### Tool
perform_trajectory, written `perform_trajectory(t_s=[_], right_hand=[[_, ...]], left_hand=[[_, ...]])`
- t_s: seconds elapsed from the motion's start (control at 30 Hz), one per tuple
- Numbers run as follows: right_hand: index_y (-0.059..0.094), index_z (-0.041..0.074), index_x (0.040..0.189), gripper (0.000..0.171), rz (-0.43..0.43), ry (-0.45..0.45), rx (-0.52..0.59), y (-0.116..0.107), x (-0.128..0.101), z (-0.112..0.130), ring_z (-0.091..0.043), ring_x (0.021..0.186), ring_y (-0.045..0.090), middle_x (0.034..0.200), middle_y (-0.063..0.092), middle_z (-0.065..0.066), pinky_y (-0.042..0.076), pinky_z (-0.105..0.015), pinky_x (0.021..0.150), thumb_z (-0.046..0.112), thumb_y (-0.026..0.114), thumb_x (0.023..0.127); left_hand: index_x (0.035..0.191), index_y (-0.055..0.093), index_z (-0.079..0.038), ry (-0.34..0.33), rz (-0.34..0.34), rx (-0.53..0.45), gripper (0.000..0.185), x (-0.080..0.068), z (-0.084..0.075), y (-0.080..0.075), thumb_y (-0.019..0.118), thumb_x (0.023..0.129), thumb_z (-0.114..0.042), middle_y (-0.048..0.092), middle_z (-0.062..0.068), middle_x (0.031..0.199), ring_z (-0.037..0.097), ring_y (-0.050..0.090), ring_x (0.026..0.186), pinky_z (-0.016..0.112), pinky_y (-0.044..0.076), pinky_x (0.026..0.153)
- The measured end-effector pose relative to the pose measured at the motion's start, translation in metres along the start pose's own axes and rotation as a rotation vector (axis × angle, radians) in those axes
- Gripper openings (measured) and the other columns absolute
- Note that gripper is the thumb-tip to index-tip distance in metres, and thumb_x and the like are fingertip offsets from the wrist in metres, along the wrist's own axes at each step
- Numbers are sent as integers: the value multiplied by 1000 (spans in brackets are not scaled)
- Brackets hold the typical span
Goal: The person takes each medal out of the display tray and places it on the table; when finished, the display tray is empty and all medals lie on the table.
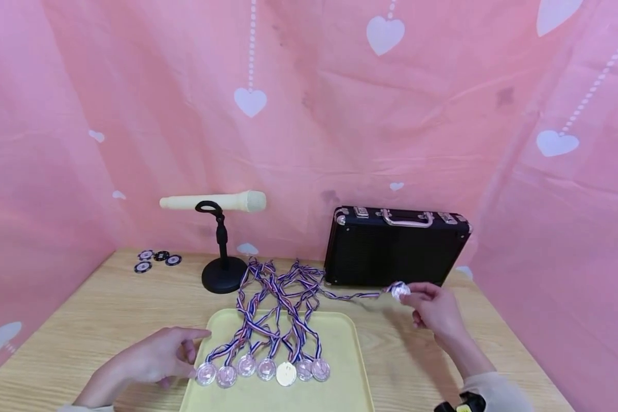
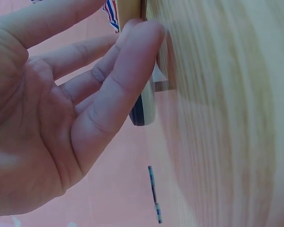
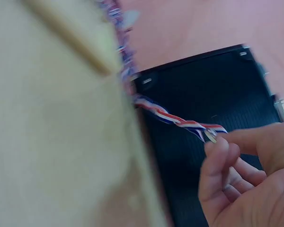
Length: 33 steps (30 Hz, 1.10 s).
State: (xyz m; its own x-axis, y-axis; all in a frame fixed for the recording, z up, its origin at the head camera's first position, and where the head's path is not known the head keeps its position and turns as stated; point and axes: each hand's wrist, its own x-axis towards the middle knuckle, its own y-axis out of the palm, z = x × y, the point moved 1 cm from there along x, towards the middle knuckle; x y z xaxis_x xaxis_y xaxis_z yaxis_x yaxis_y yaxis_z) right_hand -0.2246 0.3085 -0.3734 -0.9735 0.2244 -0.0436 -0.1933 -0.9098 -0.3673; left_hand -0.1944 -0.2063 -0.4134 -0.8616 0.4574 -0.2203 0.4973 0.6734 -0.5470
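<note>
Medal pinched, tray steadied

Right hand (image 1: 435,312) pinches a medal (image 1: 400,290) (ribbon trailing toward 9 o'clock); left hand (image 1: 157,357), fingers spread, touches the tray (image 1: 340,343).

Staged studio: pink heart backdrop (image 1: 309,114), microphone (image 1: 213,201)

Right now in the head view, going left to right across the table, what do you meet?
Poker chips → left hand, resting by the tray's edge → microphone stand → yellow tray with its row of medals → black case → right hand, pinching one medal.
</note>
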Motion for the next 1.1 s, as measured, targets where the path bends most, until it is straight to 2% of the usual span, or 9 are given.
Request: perform_trajectory(t_s=[0.1,0.17,0.3,0.4,0.53,0.7,0.9,1.1], right_hand=[[62,-10,125,39,67,5,-70,5,-11,-21,-12,50,52,64,59,3,53,-25,47,3,75,91],[62,-11,125,41,148,9,-92,10,-19,-31,-12,49,54,63,57,1,56,-28,47,5,78,90],[60,-10,122,43,297,21,-75,17,-34,-45,-14,48,55,64,61,0,60,-34,49,9,81,90],[59,-8,119,41,353,15,-70,20,-40,-46,-14,48,57,67,64,-2,61,-36,50,12,81,92],[61,-5,113,35,371,-10,-116,24,-46,-46,-15,48,58,64,62,-3,60,-35,49,12,82,90],[65,0,105,26,337,-111,-236,27,-52,-45,-14,51,57,70,60,-3,55,-29,47,6,82,86],[66,2,102,30,337,-191,-316,29,-55,-42,-9,55,54,74,58,-2,49,-24,47,10,87,82],[67,6,96,31,319,-214,-391,31,-54,-42,-7,52,51,71,57,0,45,-22,47,16,91,79]], left_hand=[[149,51,10,-12,-2,2,73,0,-1,1,83,84,2,55,7,91,18,52,60,25,50,43],[149,51,9,-19,-5,5,73,0,-1,1,83,84,2,55,6,91,19,53,61,25,50,44],[149,51,8,-29,-6,8,73,1,-2,0,84,85,1,55,7,92,20,54,64,26,51,44],[150,51,8,-31,-7,9,73,1,-2,0,84,85,0,55,7,92,20,54,65,28,52,44],[150,51,8,-28,-6,12,72,0,-2,0,83,85,0,54,6,92,19,54,65,29,53,44],[150,50,8,-23,-5,13,73,0,-2,-1,83,86,1,55,7,92,19,53,63,28,52,43],[151,50,8,-16,7,4,72,-2,1,0,82,86,0,55,7,92,18,53,59,27,50,41],[151,51,6,-46,0,4,72,-1,0,1,82,87,0,55,7,93,17,52,56,26,50,42]])
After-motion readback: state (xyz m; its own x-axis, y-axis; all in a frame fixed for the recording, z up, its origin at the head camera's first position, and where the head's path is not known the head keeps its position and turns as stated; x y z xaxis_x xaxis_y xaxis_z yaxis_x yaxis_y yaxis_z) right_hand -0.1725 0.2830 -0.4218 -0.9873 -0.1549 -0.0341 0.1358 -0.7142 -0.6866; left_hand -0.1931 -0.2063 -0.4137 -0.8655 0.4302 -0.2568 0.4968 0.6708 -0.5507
